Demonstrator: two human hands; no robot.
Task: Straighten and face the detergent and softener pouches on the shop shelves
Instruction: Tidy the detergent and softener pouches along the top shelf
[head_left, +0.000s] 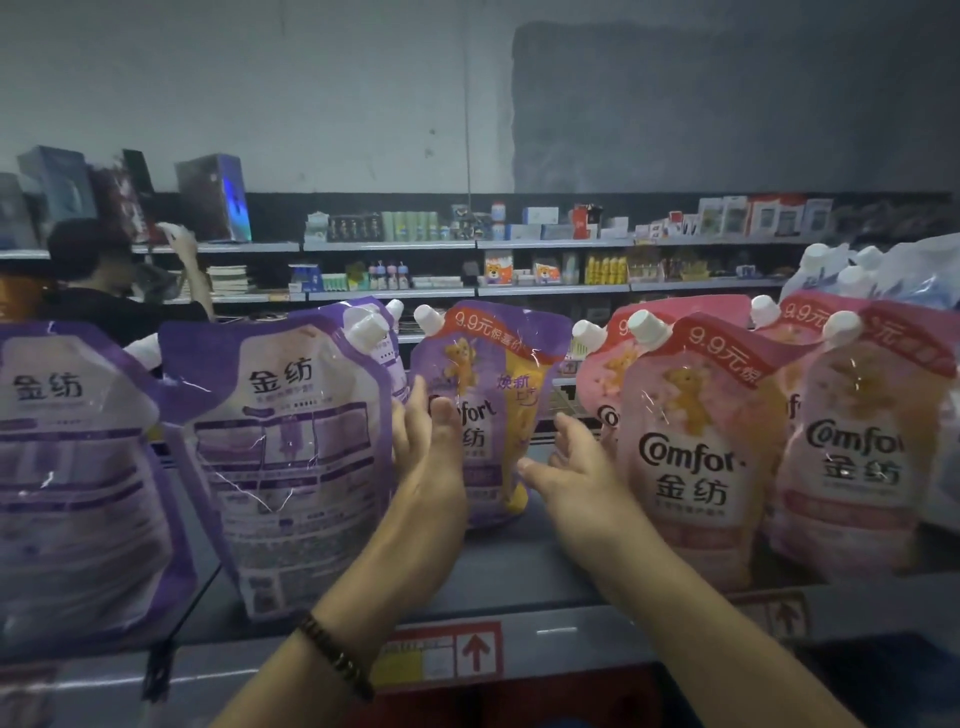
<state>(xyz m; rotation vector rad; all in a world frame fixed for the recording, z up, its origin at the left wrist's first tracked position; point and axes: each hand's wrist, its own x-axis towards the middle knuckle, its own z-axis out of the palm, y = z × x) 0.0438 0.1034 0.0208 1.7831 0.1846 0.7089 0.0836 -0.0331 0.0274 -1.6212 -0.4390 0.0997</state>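
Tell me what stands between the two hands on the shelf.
In the head view, the front-facing purple Comfort pouch stands between the left hand and the right hand, which flank its sides.

One view only: a wide-angle camera worn on the head, facing forward and slightly down at the front shelf (519, 571). The shelf is near, its front edge low in frame. Beyond the shelf stand a distant rack (550, 244) and wall (311, 78).

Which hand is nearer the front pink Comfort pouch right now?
Right. The right hand is just left of the front pink pouch, beside its left edge. The left hand is farther left, at the left edge of the purple Comfort pouch.
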